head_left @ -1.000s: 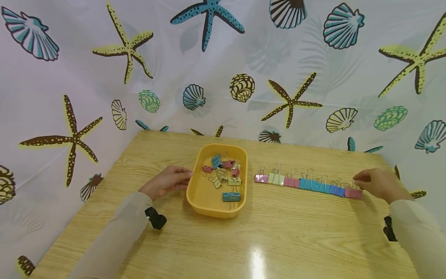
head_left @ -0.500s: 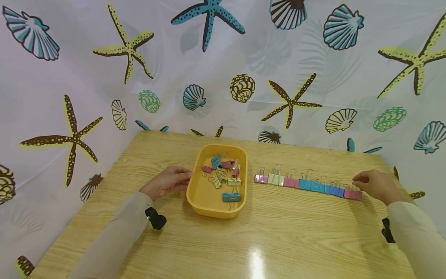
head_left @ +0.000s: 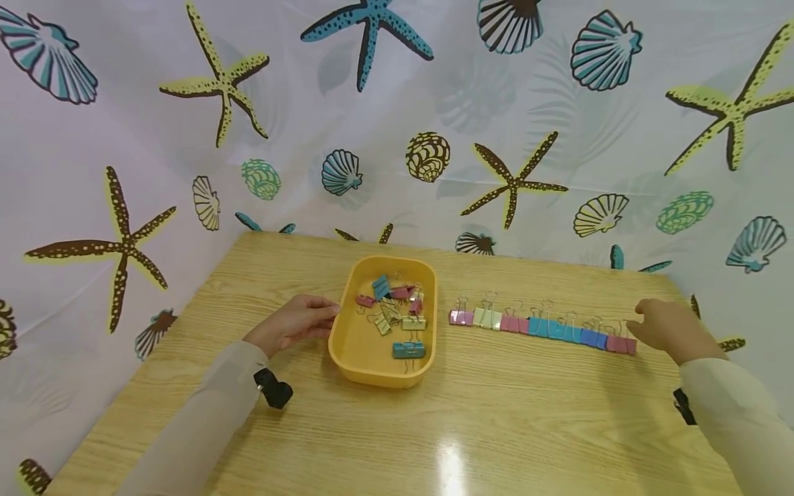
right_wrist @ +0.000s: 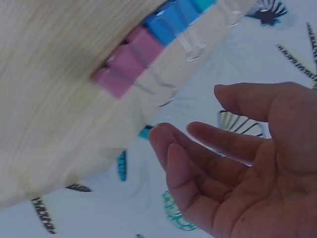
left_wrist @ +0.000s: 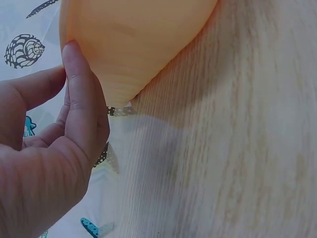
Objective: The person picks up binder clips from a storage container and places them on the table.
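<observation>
My left hand (head_left: 295, 322) is at the left side of a yellow plastic tray (head_left: 338, 362), its fingertips against the outer wall. In the left wrist view, one finger lies along the tray's wall (left_wrist: 138, 34), the thumb close beside it. In the tray lie loose binder clips, among them a teal binder clip (head_left: 409, 350) and a cream binder clip (head_left: 413, 323). To the right, several binder clips stand side by side in a row, handles upward. A pink binder clip (head_left: 622, 344) ends it on the right. My right hand (head_left: 666, 331) hovers just beyond that end, fingers loosely bent, holding nothing.
The row begins at the left with a shiny pink binder clip (head_left: 461, 317), a short way from the tray's right wall. All stands on a wood-grain table (head_left: 527, 420). A white curtain (head_left: 384, 193) printed with starfish and shells hangs along its back and sides.
My right hand, at the handles of the end pink binder clip before, has let go and backed off slightly, its fingers spreading. My left hand stays at the tray. The head view has shifted slightly.
</observation>
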{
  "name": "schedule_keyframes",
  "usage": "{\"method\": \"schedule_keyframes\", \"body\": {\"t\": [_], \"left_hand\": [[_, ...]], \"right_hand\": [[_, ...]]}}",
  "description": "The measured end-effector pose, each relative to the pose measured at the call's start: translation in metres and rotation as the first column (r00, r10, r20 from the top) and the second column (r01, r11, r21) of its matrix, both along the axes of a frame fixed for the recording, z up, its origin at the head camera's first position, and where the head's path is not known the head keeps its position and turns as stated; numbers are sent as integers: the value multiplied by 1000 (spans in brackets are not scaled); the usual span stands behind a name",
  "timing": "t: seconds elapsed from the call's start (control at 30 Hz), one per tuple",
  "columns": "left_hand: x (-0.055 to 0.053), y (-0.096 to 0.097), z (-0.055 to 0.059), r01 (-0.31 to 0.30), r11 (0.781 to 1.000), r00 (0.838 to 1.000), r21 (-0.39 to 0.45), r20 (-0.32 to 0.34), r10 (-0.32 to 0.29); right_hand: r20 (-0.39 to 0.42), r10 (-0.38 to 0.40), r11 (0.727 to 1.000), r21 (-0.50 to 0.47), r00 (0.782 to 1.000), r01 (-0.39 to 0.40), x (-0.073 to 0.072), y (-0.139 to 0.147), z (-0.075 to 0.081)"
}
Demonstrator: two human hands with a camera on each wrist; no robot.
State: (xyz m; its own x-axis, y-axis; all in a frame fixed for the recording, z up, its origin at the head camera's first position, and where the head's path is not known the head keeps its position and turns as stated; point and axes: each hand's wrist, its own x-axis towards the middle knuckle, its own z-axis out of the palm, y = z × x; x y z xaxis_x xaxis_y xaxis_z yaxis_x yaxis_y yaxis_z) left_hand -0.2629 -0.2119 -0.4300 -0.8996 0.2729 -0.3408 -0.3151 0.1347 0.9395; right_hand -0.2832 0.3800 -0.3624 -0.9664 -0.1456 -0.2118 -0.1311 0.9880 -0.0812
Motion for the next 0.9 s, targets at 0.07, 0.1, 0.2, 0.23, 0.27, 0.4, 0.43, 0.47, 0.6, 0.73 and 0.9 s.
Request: {"method": "schedule_keyframes", "body": {"t": [0.07, 0.1, 0.2, 0.23, 0.27, 0.4, 0.43, 0.47, 0.6, 0.73, 0.9], "left_hand": [[1, -1, 0, 12, 1000, 1000, 3, -10, -12], [1, -1, 0, 13, 1000, 1000, 8, -11, -13], [3, -2, 2, 32, 999, 999, 35, -24, -31], [3, -2, 1, 41, 998, 999, 39, -29, -40], [3, -1, 1, 39, 998, 999, 40, -27, -38], [1, 1, -2, 11, 1000, 1000, 20, -9, -11], [1, 1, -2, 9, 1000, 1000, 14, -5, -9], [0, 1, -3, 4, 1000, 1000, 12, 1, -4], [0, 1, -3, -3, 1000, 1000, 15, 14, 3], [0, 1, -1, -14, 1000, 1000, 16, 20, 13], [0, 1, -1, -14, 1000, 1000, 11, 17, 14]], "right_hand": [[-3, 5, 1000, 7, 1000, -5, 4, -20, 12], [-11, 15, 1000, -2, 1000, -15, 5, -31, 17], [-39, 61, 997, -37, 997, -62, 7, -65, 31], [-57, 84, 995, -48, 995, -86, 8, -76, 35], [-74, 107, 992, -53, 991, -111, 9, -88, 38], [-124, 180, 978, -87, 976, -192, 17, -142, 55], [-141, 205, 972, -86, 969, -218, 19, -157, 58], [-157, 234, 965, -83, 959, -249, 22, -172, 61], [-213, 356, 927, -40, 910, -372, 28, -225, 71], [-216, 440, 893, 4, 872, -450, 27, -270, 75], [-192, 510, 856, 18, 838, -517, 16, -315, 66]]}}
